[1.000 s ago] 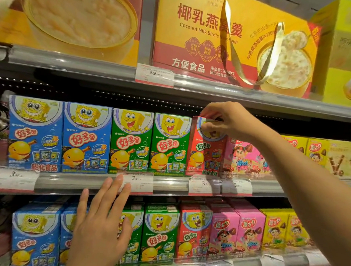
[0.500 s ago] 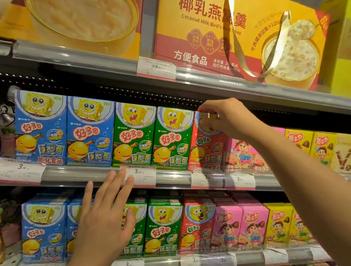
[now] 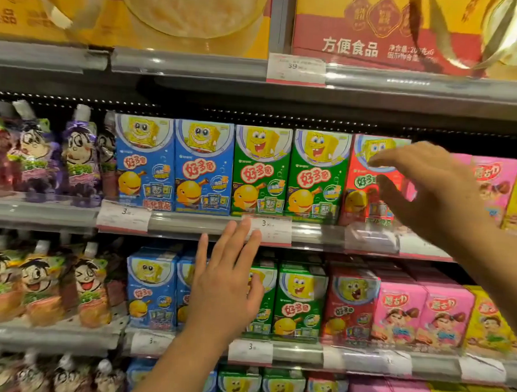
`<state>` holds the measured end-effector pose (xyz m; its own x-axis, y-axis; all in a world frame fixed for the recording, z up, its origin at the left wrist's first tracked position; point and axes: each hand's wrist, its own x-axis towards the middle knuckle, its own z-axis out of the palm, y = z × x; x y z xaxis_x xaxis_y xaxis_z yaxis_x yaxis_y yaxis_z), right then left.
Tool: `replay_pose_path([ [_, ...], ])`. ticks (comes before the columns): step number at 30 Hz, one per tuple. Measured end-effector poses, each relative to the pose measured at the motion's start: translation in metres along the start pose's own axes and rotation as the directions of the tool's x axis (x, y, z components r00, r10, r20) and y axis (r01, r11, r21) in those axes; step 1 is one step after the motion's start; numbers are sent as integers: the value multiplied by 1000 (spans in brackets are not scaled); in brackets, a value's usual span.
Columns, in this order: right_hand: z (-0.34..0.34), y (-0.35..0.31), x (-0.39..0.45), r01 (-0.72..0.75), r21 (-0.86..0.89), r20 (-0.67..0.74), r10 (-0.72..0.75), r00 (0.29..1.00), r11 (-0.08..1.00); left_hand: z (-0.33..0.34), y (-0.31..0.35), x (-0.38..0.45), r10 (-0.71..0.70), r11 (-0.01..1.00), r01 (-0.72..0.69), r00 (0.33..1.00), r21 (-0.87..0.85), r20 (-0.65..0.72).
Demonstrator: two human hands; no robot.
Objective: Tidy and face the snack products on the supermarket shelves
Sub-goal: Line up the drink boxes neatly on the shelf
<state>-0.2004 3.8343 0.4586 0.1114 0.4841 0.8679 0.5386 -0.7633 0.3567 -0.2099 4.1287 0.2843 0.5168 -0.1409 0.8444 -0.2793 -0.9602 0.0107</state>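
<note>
Red snack box point(image 3: 364, 183) stands upright at the right end of the middle-shelf row, the right hand point(image 3: 425, 186) spread open before it, while the left hand point(image 3: 225, 284) lies flat-fingered over lower-shelf boxes point(image 3: 299, 300).

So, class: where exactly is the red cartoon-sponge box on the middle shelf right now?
In the head view, the red box stands right of centre on the middle shelf, between a green box and a pink box, partly hidden behind the right hand.
</note>
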Motion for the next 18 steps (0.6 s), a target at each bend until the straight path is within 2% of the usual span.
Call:
replay_pose_path([
  [2,4,-32,-44,73,51,-43,-71,997,996,1,0,-1,-11,1000,11,1000,3,-8],
  [4,17,-62,-97,80,123,-11,-79,997,989,4,0,0,-11,1000,11,999,2,-35],
  [8,55,-90,-209,-139,192,233,93,968,972,12,1,2,-11,999,14,994,31,-110],
  [10,67,-92,-258,-241,127,366,181,913,962,16,4,4,-28,998,35,991,47,-132],
  [14,76,-93,-325,-364,37,601,270,752,931,20,12,5,-83,996,85,985,7,-149],
  [16,77,-97,-338,-376,9,670,274,690,926,19,13,2,-85,996,85,987,-1,-139],
  [18,79,-105,-340,-400,-9,693,294,658,916,16,14,-1,-83,997,82,992,-17,-93],
])
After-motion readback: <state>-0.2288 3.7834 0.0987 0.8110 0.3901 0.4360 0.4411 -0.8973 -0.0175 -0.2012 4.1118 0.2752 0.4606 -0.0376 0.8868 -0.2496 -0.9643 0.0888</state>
